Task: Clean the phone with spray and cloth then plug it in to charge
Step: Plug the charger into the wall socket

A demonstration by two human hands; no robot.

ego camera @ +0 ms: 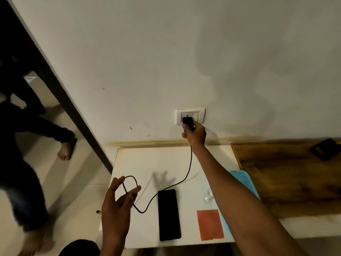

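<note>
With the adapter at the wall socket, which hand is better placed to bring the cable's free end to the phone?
Left. The left hand already holds the cable loop near its free end, beside the phone on the white table. The right hand is occupied, gripping the adapter at the wall socket.

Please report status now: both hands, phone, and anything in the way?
Right hand grips black charger at wall socket. Left hand loosely holds cable. Black phone on white table. Nothing blocking.
</note>
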